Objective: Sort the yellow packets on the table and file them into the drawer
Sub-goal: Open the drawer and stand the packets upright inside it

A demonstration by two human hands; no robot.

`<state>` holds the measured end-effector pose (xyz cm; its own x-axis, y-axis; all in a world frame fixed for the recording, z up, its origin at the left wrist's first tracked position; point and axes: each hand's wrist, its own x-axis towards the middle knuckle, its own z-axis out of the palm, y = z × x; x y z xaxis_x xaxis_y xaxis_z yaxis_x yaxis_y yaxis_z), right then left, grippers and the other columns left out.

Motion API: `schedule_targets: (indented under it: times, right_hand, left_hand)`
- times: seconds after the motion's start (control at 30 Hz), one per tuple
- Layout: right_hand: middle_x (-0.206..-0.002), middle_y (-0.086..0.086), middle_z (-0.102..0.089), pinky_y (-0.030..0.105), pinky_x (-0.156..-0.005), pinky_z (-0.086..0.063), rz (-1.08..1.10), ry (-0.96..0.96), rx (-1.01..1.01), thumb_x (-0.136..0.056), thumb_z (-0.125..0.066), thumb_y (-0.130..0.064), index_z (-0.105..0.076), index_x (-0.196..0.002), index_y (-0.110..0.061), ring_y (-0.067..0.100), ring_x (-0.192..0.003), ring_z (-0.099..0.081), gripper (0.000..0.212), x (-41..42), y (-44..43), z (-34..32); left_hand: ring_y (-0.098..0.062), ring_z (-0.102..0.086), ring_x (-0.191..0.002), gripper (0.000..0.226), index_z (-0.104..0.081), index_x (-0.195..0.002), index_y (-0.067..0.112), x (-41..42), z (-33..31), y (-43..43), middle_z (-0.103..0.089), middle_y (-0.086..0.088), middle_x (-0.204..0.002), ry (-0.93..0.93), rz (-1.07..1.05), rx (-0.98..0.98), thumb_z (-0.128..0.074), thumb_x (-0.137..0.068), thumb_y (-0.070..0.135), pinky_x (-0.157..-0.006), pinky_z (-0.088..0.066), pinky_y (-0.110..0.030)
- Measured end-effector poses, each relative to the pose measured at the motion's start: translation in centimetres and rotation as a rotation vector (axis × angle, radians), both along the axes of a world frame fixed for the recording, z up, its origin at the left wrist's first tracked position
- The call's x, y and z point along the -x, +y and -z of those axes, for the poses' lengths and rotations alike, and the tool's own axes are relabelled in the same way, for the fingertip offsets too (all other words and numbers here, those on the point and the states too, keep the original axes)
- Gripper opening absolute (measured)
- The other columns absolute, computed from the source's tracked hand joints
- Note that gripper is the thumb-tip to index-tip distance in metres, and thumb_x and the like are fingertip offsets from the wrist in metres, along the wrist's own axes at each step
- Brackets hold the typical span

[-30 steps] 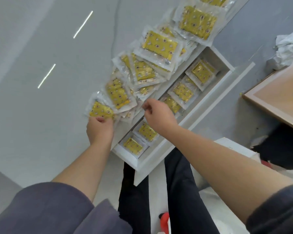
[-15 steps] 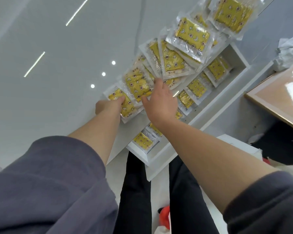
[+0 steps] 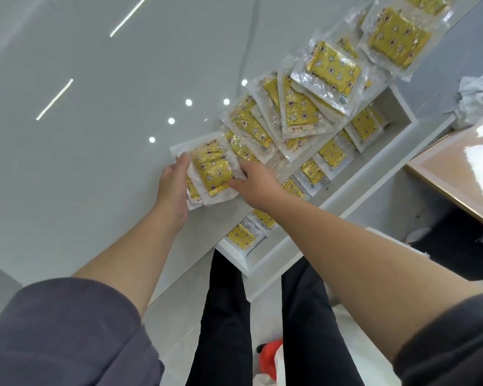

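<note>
Several yellow packets in clear wrappers (image 3: 299, 112) lie overlapped in a row along the near edge of the glossy white table (image 3: 95, 140). At the row's near end a small stack of yellow packets (image 3: 211, 169) is held between both hands. My left hand (image 3: 173, 188) grips its left edge and my right hand (image 3: 255, 181) grips its right edge. Below the table edge the white drawer (image 3: 354, 188) stands pulled out, with more yellow packets (image 3: 331, 154) filed upright in it.
A wooden desk corner (image 3: 457, 174) stands to the right, with crumpled white plastic (image 3: 474, 100) by it. My legs in black trousers (image 3: 223, 316) are under the drawer. Something red and white (image 3: 271, 355) lies on the floor between my feet.
Both hands have closed in on the nearest packets and gathered them into a small stack. The view has tilted up and shifted left.
</note>
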<state>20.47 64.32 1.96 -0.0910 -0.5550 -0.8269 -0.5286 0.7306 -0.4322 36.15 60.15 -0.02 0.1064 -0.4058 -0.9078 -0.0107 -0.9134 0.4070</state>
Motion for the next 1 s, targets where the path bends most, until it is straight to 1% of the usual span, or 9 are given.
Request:
schedule_targets:
  times: [0.07, 0.13, 0.2, 0.3, 0.47, 0.6, 0.77, 0.9, 1.0]
  right_hand:
    - [-0.077, 0.004, -0.049, 0.033, -0.063, -0.041, -0.059, -0.059, -0.026, -0.095, -0.059, -0.027, -0.047, -0.081, -0.012, 0.026, -0.077, -0.060, 0.023, -0.5, 0.2, 0.1]
    - [-0.074, 0.002, -0.046, 0.030, -0.058, -0.036, -0.101, -0.070, -0.028, -0.093, -0.061, -0.029, -0.045, -0.078, -0.014, 0.018, -0.067, -0.051, 0.027, -0.7, 0.3, -0.1]
    - [-0.084, -0.001, -0.054, 0.027, -0.063, -0.043, 0.025, -0.146, -0.019, -0.090, -0.065, -0.031, -0.054, -0.095, -0.014, 0.013, -0.073, -0.052, 0.020, -0.7, 0.7, -0.1]
    - [-0.114, 0.000, -0.065, 0.035, -0.090, -0.053, 0.300, -0.306, -0.039, -0.087, -0.070, -0.035, -0.057, -0.126, -0.014, 0.018, -0.104, -0.063, 0.047, 0.1, 1.2, -0.6]
    - [-0.108, 0.003, -0.073, 0.037, -0.088, -0.055, 0.426, -0.446, -0.058, -0.089, -0.071, -0.023, -0.067, -0.112, -0.016, 0.018, -0.098, -0.070, 0.025, 2.6, 2.4, -1.9]
    - [-0.105, 0.005, -0.074, 0.047, -0.095, -0.052, 0.511, -0.412, -0.064, -0.089, -0.070, -0.022, -0.068, -0.103, -0.019, 0.023, -0.099, -0.070, 0.015, 4.9, 4.0, -1.6]
    - [-0.107, 0.006, -0.074, 0.053, -0.101, -0.047, 0.697, -0.409, -0.064, -0.087, -0.071, -0.022, -0.068, -0.107, -0.016, 0.027, -0.106, -0.067, 0.021, 8.2, 5.5, -1.1]
    - [-0.110, 0.007, -0.073, 0.055, -0.102, -0.045, 0.803, -0.427, -0.049, -0.085, -0.074, -0.023, -0.067, -0.106, -0.019, 0.029, -0.109, -0.066, 0.023, 10.1, 5.8, -1.3]
    - [-0.110, 0.008, -0.073, 0.054, -0.098, -0.049, 0.858, -0.444, -0.036, -0.086, -0.072, -0.019, -0.065, -0.108, -0.017, 0.028, -0.106, -0.068, 0.023, 11.2, 5.8, -1.7]
  left_hand:
    - [-0.020, -0.068, -0.097, 0.042, -0.060, -0.115, 0.015, -0.2, -0.5, 0.5, -0.070, -0.003, -0.110, -0.071, 0.123, 0.077, -0.069, -0.083, 0.041, -0.087, -0.055, -0.042]
    - [-0.017, -0.068, -0.094, 0.028, -0.061, -0.118, 0.014, -0.5, -0.6, 0.9, -0.069, -0.001, -0.109, -0.148, 0.194, 0.139, -0.065, -0.092, 0.023, -0.082, -0.056, -0.037]
    - [-0.017, -0.068, -0.094, 0.023, -0.061, -0.116, 0.014, -0.9, -1.1, 1.0, -0.070, -0.001, -0.107, -0.130, 0.205, 0.162, -0.063, -0.093, 0.018, -0.081, -0.056, -0.036]
    - [-0.025, -0.070, -0.095, 0.007, -0.065, -0.100, 0.020, -1.2, -1.9, 1.1, -0.072, -0.004, -0.103, -0.042, 0.256, 0.135, -0.061, -0.095, 0.018, -0.083, -0.056, -0.043]
    - [-0.021, -0.069, -0.085, 0.015, -0.068, -0.095, 0.018, 1.3, -3.5, 1.6, -0.072, -0.002, -0.090, 0.109, 0.369, 0.062, -0.055, -0.098, 0.025, -0.076, -0.055, -0.035]
    - [-0.019, -0.068, -0.084, 0.033, -0.067, -0.099, 0.012, 3.9, -2.8, 1.0, -0.071, -0.005, -0.093, 0.039, 0.315, -0.085, -0.050, -0.097, 0.040, -0.078, -0.055, -0.036]
    - [-0.019, -0.068, -0.081, 0.014, -0.060, -0.101, 0.007, 7.7, -1.9, -1.1, -0.070, -0.010, -0.099, 0.012, 0.187, 0.004, -0.060, -0.090, 0.017, -0.060, -0.055, -0.027]
    - [-0.018, -0.065, -0.080, 0.012, -0.058, -0.098, 0.015, 10.1, -2.0, -2.9, -0.068, -0.006, -0.096, -0.165, 0.244, 0.058, -0.058, -0.086, 0.017, -0.061, -0.050, -0.028]
    - [-0.013, -0.058, -0.076, 0.005, -0.058, -0.090, 0.021, 11.5, -2.5, -3.5, -0.064, 0.001, -0.092, -0.306, 0.370, 0.213, -0.057, -0.085, 0.022, -0.061, -0.045, -0.025]
